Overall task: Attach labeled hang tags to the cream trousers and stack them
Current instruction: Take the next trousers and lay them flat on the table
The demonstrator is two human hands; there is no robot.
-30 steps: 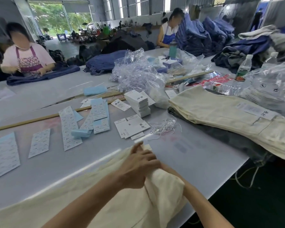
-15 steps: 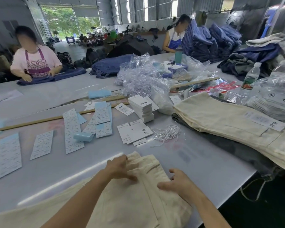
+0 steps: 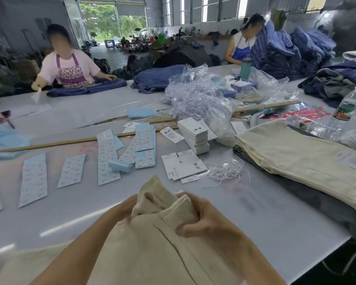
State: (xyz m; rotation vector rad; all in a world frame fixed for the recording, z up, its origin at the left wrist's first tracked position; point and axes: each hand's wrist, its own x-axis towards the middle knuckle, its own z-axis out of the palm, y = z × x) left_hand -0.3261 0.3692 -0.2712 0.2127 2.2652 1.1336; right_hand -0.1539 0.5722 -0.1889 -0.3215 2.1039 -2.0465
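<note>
Both hands are bunching the waistband of the cream trousers (image 3: 152,249) at lower centre: the right hand (image 3: 206,221) is curling round a fold, the left hand (image 3: 127,204) pinching beside it, probably exposing a loop for tagging. Hang tags (image 3: 185,167) and strings (image 3: 224,170) are lying just above; the finished stack (image 3: 296,159) is sitting at right.

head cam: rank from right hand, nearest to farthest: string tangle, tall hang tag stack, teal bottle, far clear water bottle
From the right hand:
1. String tangle, just ahead on the table.
2. Tall hang tag stack, farther ahead, behind the strings.
3. Clear water bottle, far right.
4. Teal bottle, far back by the worker in the blue apron.
</note>
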